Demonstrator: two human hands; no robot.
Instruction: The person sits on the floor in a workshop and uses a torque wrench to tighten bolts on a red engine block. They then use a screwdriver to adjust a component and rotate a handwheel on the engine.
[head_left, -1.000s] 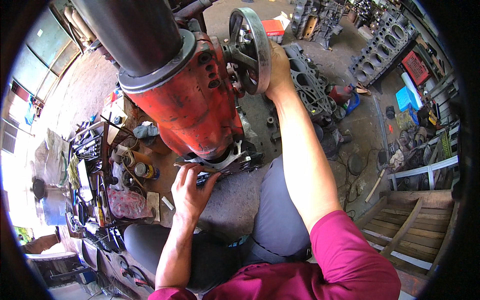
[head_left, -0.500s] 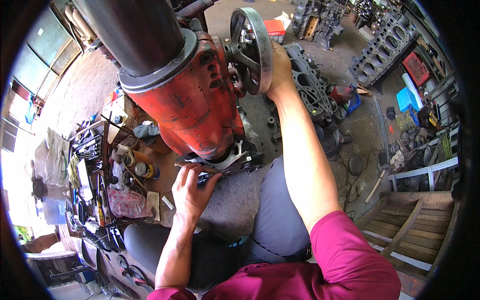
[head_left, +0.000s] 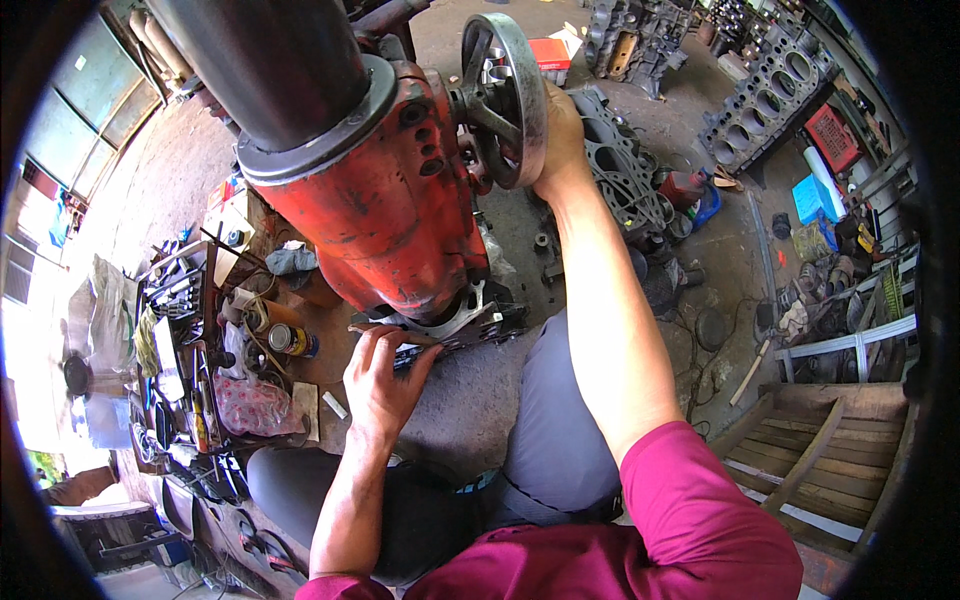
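In front of me stands a red machine with a black cylinder on top. On its right side is a worn metal handwheel. My right hand is closed round the far rim of the wheel, its fingers partly hidden behind it. Under the machine's lower end lies a flat metal engine part with openings in it. My left hand grips that part's near left edge, with fingers bent over it and the thumb set apart to the right. The fingertips' undersides are hidden.
To the left, a cluttered tool tray stands beside a small can and a plastic bag. Metal engine castings lie beyond my right arm. Farther right are an engine block and a wooden crate.
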